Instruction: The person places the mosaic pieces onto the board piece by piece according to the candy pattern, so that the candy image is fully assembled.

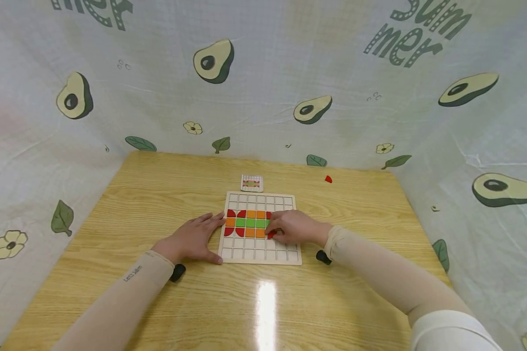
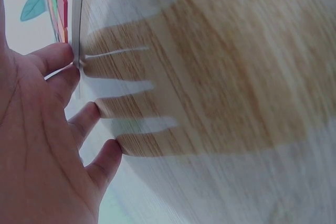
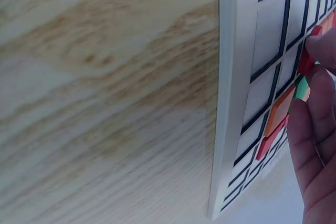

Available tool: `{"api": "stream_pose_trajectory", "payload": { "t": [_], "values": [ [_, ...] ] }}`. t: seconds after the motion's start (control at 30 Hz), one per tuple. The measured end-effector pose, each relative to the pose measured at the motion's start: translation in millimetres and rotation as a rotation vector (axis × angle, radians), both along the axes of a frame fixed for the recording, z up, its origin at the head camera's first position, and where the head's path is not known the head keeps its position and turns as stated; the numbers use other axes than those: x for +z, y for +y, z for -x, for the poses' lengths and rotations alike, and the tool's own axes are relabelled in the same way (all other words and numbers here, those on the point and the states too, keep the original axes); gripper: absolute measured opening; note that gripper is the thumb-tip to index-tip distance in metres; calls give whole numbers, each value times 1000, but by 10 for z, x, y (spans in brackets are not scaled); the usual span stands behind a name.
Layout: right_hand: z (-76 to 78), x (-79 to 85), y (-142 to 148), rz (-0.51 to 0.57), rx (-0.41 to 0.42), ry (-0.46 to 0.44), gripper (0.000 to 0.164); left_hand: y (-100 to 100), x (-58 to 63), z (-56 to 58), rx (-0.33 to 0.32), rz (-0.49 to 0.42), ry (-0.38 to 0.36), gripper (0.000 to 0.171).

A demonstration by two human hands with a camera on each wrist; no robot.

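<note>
A white grid board [image 1: 259, 256] lies on the wooden table, with red quarter-round, orange and green tiles set in its middle rows. My left hand [image 1: 194, 239] is spread flat along the board's left edge. In the left wrist view its fingertips [image 2: 59, 59] touch that edge and the tabletop. Over the right part of the pattern, my right hand [image 1: 294, 226] pinches a red tile [image 3: 306, 62] at the board's surface. Orange and green tiles lie beside those fingers, and the hand hides part of the pattern in the head view.
Behind the board lies a small pattern card [image 1: 252, 184] with a similar coloured design. One loose red quarter-round tile [image 1: 328, 179] is at the back right of the table [image 1: 167, 185]. A cloth printed with avocados [image 1: 213, 62] hangs around the back and sides.
</note>
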State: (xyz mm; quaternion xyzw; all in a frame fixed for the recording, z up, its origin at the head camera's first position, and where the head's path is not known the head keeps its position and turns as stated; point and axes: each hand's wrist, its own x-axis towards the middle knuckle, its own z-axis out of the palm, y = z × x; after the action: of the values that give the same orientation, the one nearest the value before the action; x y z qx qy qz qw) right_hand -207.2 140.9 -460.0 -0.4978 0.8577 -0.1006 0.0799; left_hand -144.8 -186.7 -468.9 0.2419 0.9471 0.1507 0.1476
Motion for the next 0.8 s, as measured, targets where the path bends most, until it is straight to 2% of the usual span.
{"api": "stream_pose_trajectory", "payload": {
  "t": [0.23,0.6,0.8],
  "values": [
    [-17,-2,-1,4,3,38,23,13,26,-13,0,4,-7,112],
    [-40,5,29,23,-40,20,26,17,23,-11,-5,10,-7,112],
    [-40,4,51,52,-35,37,27,25,44,-18,-6,6,-10,112]
  ]
}}
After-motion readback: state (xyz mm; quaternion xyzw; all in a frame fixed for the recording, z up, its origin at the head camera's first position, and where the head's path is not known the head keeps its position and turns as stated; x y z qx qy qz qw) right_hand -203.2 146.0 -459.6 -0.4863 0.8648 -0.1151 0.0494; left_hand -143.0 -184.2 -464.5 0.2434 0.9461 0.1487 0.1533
